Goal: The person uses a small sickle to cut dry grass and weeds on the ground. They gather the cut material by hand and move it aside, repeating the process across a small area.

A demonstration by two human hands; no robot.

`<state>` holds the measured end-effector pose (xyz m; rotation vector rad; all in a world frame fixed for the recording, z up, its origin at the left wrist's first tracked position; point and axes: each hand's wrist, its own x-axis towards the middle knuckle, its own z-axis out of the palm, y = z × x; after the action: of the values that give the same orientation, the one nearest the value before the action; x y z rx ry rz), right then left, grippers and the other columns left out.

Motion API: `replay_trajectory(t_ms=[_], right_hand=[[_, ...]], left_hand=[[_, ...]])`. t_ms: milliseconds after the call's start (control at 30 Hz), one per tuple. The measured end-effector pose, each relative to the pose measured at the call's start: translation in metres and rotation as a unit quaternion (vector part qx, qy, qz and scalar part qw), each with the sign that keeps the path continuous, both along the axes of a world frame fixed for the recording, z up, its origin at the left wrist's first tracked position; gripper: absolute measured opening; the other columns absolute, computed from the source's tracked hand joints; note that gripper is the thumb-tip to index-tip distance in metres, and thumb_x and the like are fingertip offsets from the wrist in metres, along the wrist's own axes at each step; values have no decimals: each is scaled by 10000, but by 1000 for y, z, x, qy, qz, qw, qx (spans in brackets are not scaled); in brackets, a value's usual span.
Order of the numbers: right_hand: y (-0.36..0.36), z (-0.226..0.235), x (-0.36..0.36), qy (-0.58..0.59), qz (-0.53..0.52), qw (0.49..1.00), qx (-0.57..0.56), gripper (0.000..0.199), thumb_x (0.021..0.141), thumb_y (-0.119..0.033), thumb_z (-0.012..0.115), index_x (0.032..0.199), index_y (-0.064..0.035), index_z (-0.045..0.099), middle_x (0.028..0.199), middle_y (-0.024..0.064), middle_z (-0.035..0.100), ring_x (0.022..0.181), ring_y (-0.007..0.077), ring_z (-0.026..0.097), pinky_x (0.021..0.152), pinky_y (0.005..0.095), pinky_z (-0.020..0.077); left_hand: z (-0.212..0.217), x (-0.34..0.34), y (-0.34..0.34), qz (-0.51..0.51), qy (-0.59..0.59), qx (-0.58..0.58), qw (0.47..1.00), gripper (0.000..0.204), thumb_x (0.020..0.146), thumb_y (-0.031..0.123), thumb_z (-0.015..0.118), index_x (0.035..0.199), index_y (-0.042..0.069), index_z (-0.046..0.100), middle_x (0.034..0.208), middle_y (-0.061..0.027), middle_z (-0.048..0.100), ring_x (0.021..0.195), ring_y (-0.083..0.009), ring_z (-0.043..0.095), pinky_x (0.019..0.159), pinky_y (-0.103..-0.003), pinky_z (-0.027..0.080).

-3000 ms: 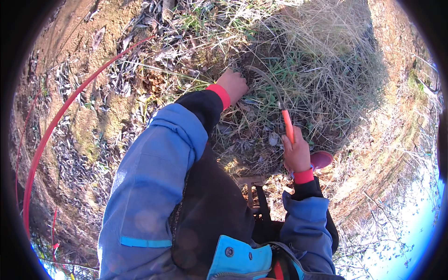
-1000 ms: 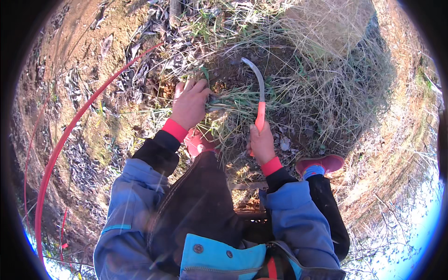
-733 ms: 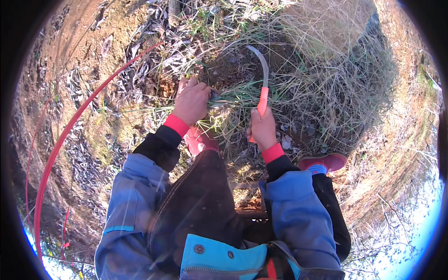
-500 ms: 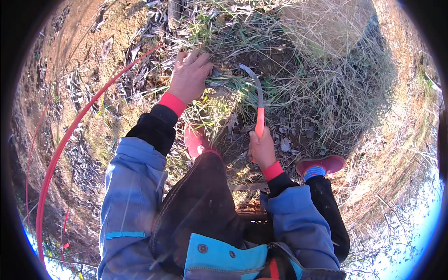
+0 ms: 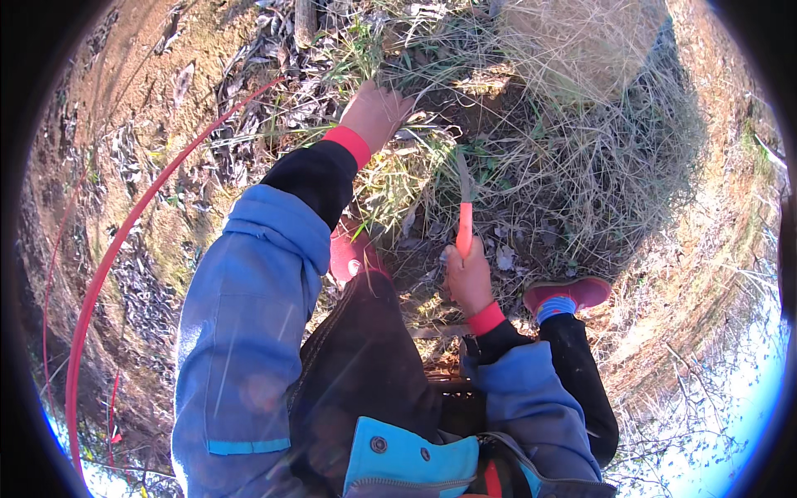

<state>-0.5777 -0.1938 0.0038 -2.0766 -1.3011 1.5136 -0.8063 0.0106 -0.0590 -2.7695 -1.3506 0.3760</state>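
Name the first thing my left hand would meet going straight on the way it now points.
Your left hand would probably meet the green grass just ahead of it, toward the picture's top; whether that grass lies level with the hand or lower is unclear.

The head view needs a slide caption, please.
Left hand at the grass, right hand gripping an orange-handled sickle.

We see sunlit, yellow-brown ground [image 5: 220, 41], bare in patches at the upper left and strewn with dry leaves [image 5: 148, 299] down the left side. Towards the right we find tangled grass [image 5: 598, 174], straw-coloured and green, spread thickly. Two reddish shoes [image 5: 585, 291] rest below, well apart.
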Motion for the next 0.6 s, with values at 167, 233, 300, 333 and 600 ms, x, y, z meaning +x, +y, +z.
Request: replay_trajectory(t_ms=[167,233,300,333,600], right_hand=[[33,6,1,33,-113,988,-101,274,907,-227,566,990,11,457,743,195,572,638,343,575,608,432,465],[45,0,0,67,-102,985,-121,282,906,-238,564,977,11,451,730,189,565,620,342,560,610,436,464],[41,-7,-3,-33,-18,998,-52,294,919,-265,535,976,8,442,755,223,587,672,383,592,620,458,462],[29,-7,-3,-71,8,997,-43,298,922,-271,529,983,7,441,770,235,595,695,397,600,627,465,462],[-99,10,43,-76,43,991,-101,266,877,-242,617,960,-33,473,747,194,563,683,362,587,633,426,466]], left_hand=[[8,-3,-6,68,-55,-100,991,196,849,197,525,1015,133,608,797,-50,625,788,-227,618,736,-384,410],[10,-4,-11,74,-59,-116,989,140,836,193,534,924,129,622,753,-50,623,772,-238,622,728,-396,414],[13,-3,-14,75,-73,-107,989,127,823,197,543,878,132,637,763,-45,627,789,-238,623,747,-394,419],[14,-2,-16,79,-77,-115,987,129,822,198,544,885,134,637,765,-43,627,793,-236,623,751,-391,420],[20,-11,-97,79,-123,-184,972,150,690,150,627,837,122,623,796,-35,581,804,-231,595,743,-389,400]])
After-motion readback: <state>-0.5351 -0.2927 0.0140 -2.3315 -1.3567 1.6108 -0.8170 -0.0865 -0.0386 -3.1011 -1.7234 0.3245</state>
